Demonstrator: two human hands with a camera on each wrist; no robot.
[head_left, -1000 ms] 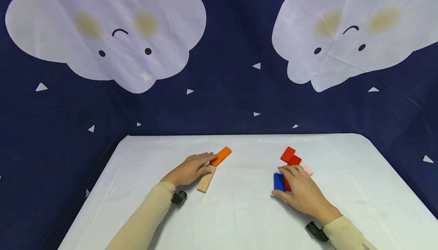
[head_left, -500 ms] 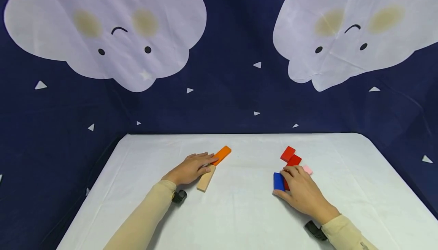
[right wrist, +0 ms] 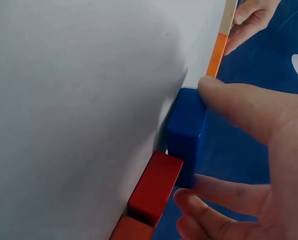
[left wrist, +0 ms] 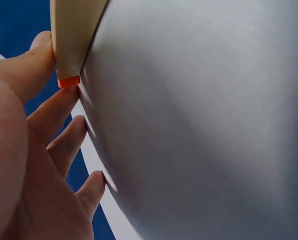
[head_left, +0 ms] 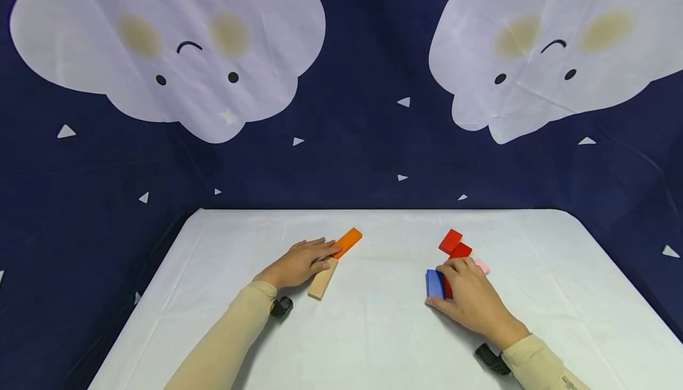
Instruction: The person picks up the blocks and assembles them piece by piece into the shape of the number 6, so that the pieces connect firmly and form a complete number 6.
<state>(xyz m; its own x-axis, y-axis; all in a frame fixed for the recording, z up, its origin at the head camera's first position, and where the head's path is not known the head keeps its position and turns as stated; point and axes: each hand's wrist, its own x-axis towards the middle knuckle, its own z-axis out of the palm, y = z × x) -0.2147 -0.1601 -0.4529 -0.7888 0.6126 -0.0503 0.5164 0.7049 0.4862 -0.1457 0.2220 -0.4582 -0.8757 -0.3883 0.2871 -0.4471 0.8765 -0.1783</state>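
Note:
My left hand lies flat with fingers extended beside two blocks set end to end. Its index finger touches the orange block, and the thumb reaches the natural wood block. On the right, my right hand pinches a blue block by its ends. In the right wrist view the thumb sits at one end of the blue block and the index finger at the other. A red block stands right against it. That red block is partly hidden under the hand in the head view.
Past the right hand lie two more red blocks, a middle one and a far one. A pink block shows beside the knuckles. The white table ends at a dark blue cloth printed with clouds.
My right index finger has drawn in slightly to the blue block's far end. The blue block's top now looks lighter. My left fingers have shifted a little on the orange block.

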